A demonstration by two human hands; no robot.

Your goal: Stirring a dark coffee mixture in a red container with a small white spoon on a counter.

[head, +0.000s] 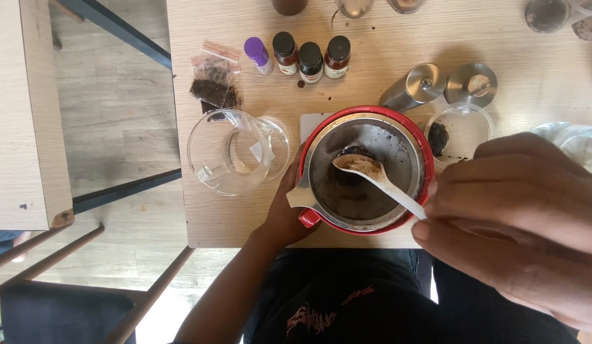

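Fingers of right hand (519,223) pinch white spoon (378,180); left hand (288,213) grips red dripper (312,220).

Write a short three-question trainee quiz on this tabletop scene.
1. True or false: the right hand holds a white spoon over the metal strainer.
2. Which thing does the left hand grip? A) the glass jug B) the red pot with the strainer on it C) a small bottle
3. Fill in: of the four small bottles in a row, one has a ______ cap and three have black caps.

Key:
1. True; the spoon's bowl carries brown powder.
2. B; the fingers wrap the pot's left edge by the strainer handle.
3. Purple.
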